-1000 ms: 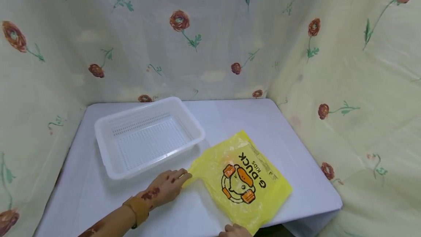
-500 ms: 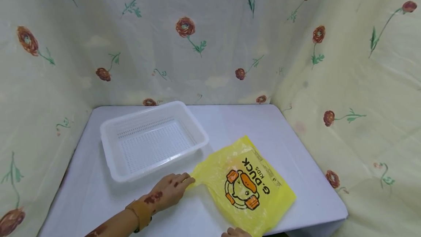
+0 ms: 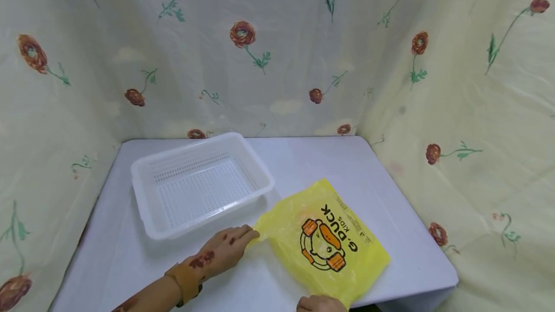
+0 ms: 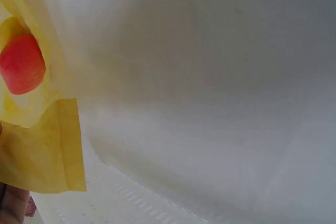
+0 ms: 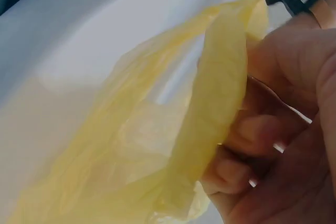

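A yellow plastic bag (image 3: 299,235) with a printed duck lies on the white table, its mouth toward my hands. My left hand (image 3: 227,249) pinches one of its handles at the left in the head view. My right hand (image 3: 320,304), partly cut off by the lower frame edge, grips the other handle. In the right wrist view its curled fingers (image 5: 252,129) hold the strap, and the bag's mouth gapes beside them. A red rounded thing (image 4: 22,64), like a fruit, shows at the bag's opening in the left wrist view; most of the bag's inside is hidden.
A white perforated plastic basket (image 3: 256,190) stands at the back left, close to the bag and beyond my left hand. The cloth-covered table (image 3: 403,235) has a front edge just past the bag. Flowered curtains (image 3: 277,61) enclose the back and sides.
The right hand has shifted slightly right and farther into view, pulling its handle. The bag's printed face has bulged and shifted a little. The left hand keeps its pinch.
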A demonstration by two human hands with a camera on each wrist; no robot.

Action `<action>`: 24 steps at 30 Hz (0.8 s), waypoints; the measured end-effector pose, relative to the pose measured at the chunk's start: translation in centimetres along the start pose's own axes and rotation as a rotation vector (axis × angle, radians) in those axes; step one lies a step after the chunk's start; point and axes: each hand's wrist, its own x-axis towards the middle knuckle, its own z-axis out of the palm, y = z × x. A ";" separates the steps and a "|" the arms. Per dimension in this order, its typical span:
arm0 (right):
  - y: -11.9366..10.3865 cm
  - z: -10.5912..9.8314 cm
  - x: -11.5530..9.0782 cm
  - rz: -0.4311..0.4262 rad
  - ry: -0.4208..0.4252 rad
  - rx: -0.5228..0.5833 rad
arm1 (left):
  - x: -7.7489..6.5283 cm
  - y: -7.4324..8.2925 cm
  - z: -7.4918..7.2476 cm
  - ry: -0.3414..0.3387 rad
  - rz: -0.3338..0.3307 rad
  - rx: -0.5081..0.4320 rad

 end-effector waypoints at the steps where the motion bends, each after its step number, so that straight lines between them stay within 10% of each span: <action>1: -0.1 -0.5 0.0 -0.033 -0.003 0.005 | 0.2 0.1 -0.1 0.002 -0.006 0.005; 24: -0.4 -7.2 -2.3 -0.013 0.336 -0.284 | 4.7 0.5 -2.1 0.090 -0.006 -0.059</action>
